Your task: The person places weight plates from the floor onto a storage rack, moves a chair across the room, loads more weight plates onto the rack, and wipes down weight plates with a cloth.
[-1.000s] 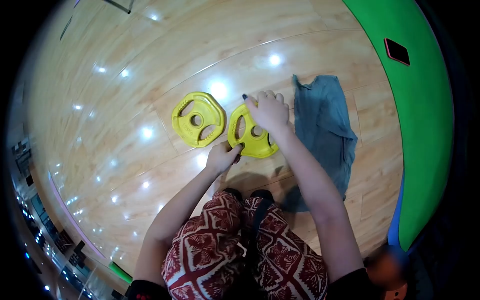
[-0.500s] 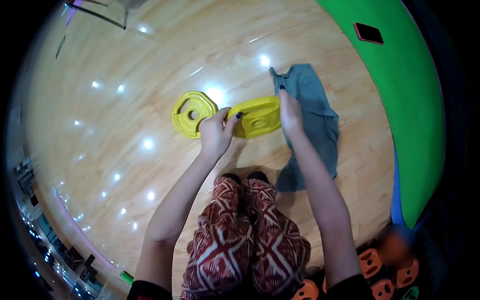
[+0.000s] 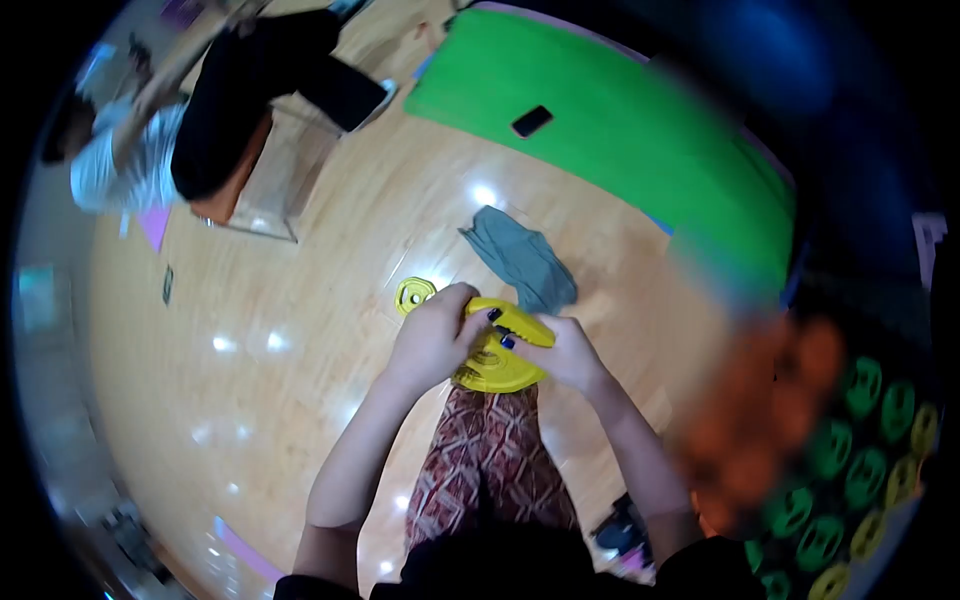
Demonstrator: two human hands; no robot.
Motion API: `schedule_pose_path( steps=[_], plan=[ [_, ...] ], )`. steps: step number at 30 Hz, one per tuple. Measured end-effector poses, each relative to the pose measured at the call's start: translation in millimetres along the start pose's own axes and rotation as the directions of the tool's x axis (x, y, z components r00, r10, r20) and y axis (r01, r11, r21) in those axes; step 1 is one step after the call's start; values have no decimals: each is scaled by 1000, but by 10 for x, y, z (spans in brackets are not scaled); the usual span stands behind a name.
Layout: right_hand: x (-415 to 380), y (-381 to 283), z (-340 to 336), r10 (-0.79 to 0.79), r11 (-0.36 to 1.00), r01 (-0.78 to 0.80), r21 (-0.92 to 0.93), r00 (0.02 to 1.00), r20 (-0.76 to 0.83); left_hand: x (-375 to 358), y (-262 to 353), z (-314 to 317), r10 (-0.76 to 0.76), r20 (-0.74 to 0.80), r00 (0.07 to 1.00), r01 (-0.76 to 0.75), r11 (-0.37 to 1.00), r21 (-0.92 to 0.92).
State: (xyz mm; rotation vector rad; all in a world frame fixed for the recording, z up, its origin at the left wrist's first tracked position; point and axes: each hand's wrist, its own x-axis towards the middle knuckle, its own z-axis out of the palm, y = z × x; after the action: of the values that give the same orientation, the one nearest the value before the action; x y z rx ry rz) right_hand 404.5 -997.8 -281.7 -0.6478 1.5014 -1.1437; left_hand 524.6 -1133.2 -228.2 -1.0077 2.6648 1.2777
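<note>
The left hand (image 3: 432,338) and the right hand (image 3: 572,356) are gripping opposite sides of a yellow weight plate (image 3: 500,362), the fingers of both closing around its edge. The held plate is hanging above the floor (image 3: 300,400), in front of the patterned trousers (image 3: 490,460). A second yellow plate (image 3: 414,296) is lying on the floor beyond the left hand, and a grey-blue cloth (image 3: 520,258) is lying near it. A phone (image 3: 532,122) is resting on a green mat (image 3: 600,140).
</note>
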Motion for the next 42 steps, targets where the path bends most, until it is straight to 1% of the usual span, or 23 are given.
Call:
schedule_pose_path(
  steps=[2, 4, 6, 8, 10, 12, 13, 14, 16, 19, 20, 21, 23, 26, 28, 29, 30, 31, 34, 36, 37, 38, 42],
  plan=[
    [-716, -309, -247, 25, 996, -14, 92, 993, -118, -163, 833, -68, 47, 96, 994, -43, 998, -41],
    [-1330, -251, -419, 42, 928, 78, 364, 949, -312, -178, 1414, 44, 107, 184, 977, -91, 991, -96],
    [-1723, -506, -123, 36, 907, 166, 388, 886, -462, -226, 1473, -247, 272, -40, 961, -275, 946, -171],
    [-2083, -505, -141, 105, 726, 390, 566, 751, -652, -281, 1709, -124, 211, 17, 977, -191, 914, -359],
    [-2573, -423, -224, 151, 704, 469, 534, 636, -757, -431, 1911, 307, 195, 106, 975, -102, 819, -564],
    [-2974, -279, -352, 222, 610, 603, 514, 493, -841, -704, 2457, 677, 44, 392, 919, 229, 748, -623],
    [-3191, -125, -529, 217, 601, 637, 484, 452, -865, -860, 2798, 1003, 73, 463, 883, 318, 632, -707],
    [-3522, -28, -678, 227, 596, 660, 457, 407, -885, -972, 3008, 1454, 120, 439, 891, 265, 647, -715],
    [-4134, 114, -942, 243, 776, 524, 350, 263, -934, -1158, 3370, 2132, 107, 419, 901, 198, 759, -620],
    [-4930, 429, -1394, 114, 900, 420, 115, 28, -993, -1456, 3985, 3029, 209, 442, 872, 167, 721, -672],
    [-5020, 451, -1411, 31, 949, 316, 4, -79, -996, -1499, 4042, 3140, 249, 457, 854, 158, 712, -684],
    [-5296, 353, -1553, 106, 901, 434, 9, -200, -974, -1648, 4254, 3439, 280, 483, 830, 159, 712, -684],
    [-5707, 387, -1859, 147, 903, 429, 25, -254, -956, -1750, 4627, 3760, 469, 343, 814, -115, 709, -696],
    [-6013, 317, -2319, 122, 924, 382, -21, -347, -930, -1779, 5358, 3825, 475, 489, 732, -14, 727, -687],
    [-6309, 277, -2587, 140, 866, 495, -70, -375, -917, -1804, 5756, 4161, 550, 510, 662, -79, 727, -682],
    [-6379, 429, -2780, -26, 928, 315, -197, -474, -880, -1777, 5977, 4340, 616, 507, 603, -107, 692, -714],
    [-6482, 311, -2909, 28, 929, 331, -165, -508, -861, -1744, 6188, 4489, 679, 498, 539, -125, 649, -750],
    [-6589, 343, -3079, 19, 941, 291, -172, -554, -832, -1684, 6369, 4710, 726, 474, 498, -305, 659, -688],
    [-6973, 160, -3581, 52, 952, 255, -168, -678, -733, -1774, 7125, 5037, 691, 656, 302, -6, 690, -724],
    [-7241, 76, -3908, 37, 977, 155, -144, -795, -605, -1829, 7619, 5314, 769, 599, 221, -33, 620, -784],
    [-7371, -14, -4041, 6, 994, 66, -89, -836, -548, -1863, 7841, 5473, 791, 592, 158, 58, 591, -805],
    [-7515, -93, -4181, -33, 999, -23, -28, -871, -490, -1849, 8069, 5633, 814, 578, 60, -25, 580, -814],
    [-7983, -49, -4681, -148, 989, -142, -40, -947, -284, -2040, 8803, 6199, 885, 455, -105, -72, 449, -891]
  ],
)
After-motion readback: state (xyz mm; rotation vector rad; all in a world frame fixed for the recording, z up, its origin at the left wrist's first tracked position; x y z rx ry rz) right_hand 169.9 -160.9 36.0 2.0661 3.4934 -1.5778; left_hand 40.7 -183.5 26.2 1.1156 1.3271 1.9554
